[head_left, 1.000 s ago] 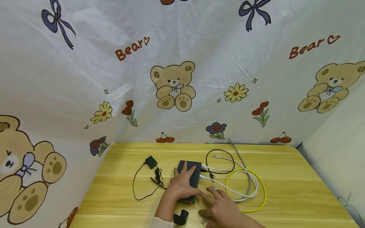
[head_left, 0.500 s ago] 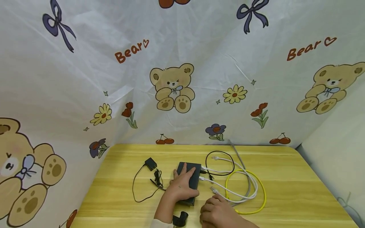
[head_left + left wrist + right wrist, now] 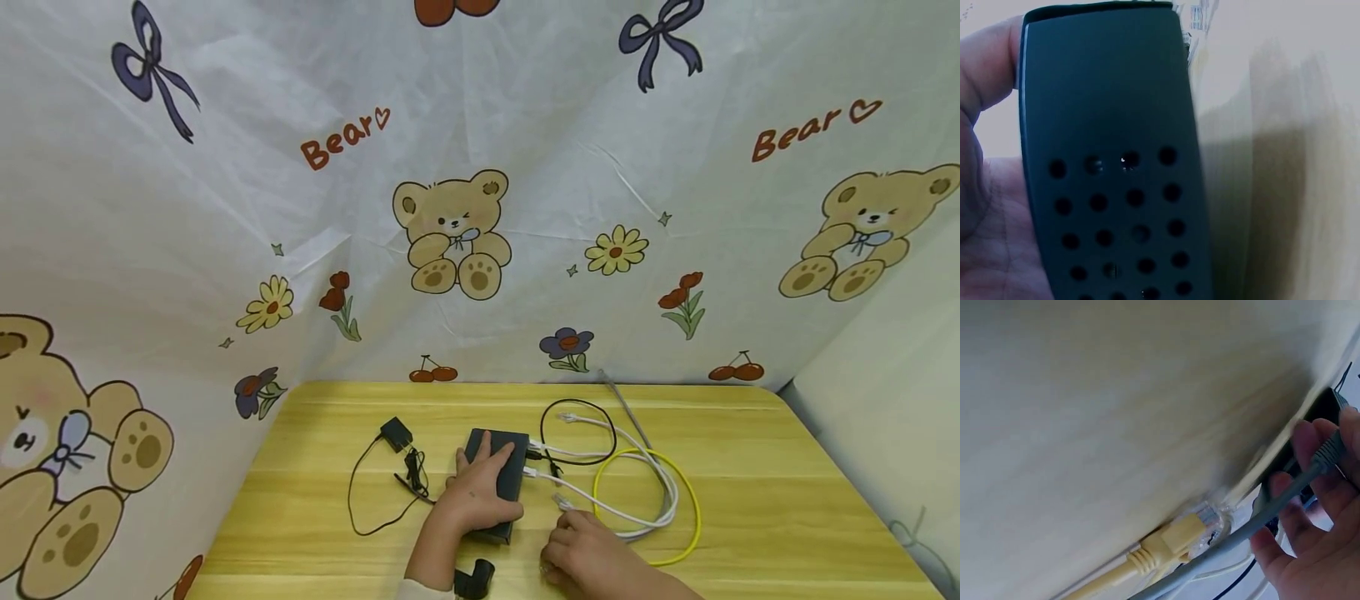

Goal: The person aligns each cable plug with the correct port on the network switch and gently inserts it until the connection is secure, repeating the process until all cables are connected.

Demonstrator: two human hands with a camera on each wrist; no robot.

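A black router-like box (image 3: 510, 483) with vent holes lies on the table, cables plugged into its right side. My left hand (image 3: 477, 496) rests on top of it with spread fingers; in the left wrist view the box's vented face (image 3: 1116, 125) fills the middle, and a finger touches its edge. My right hand (image 3: 588, 554) is low, right of the box. In the right wrist view it pinches a grey network cable (image 3: 1250, 522) at the ribbed boot (image 3: 1329, 452), the plug end hidden by the fingers. Close by lies a yellow cable's clear-tipped plug (image 3: 1179, 537).
A black power adapter (image 3: 396, 432) and its thin cord lie left of the box. A black angled object (image 3: 475, 577) stands near the front. Looped white (image 3: 667, 500), yellow (image 3: 697, 517) and black (image 3: 581, 400) cables spread to the right. Behind hangs a bear-print cloth (image 3: 457, 333).
My right hand's fingers have gone from spread beside the box to curled together round the grey cable's end, slightly farther right. My left hand has stayed on the box.
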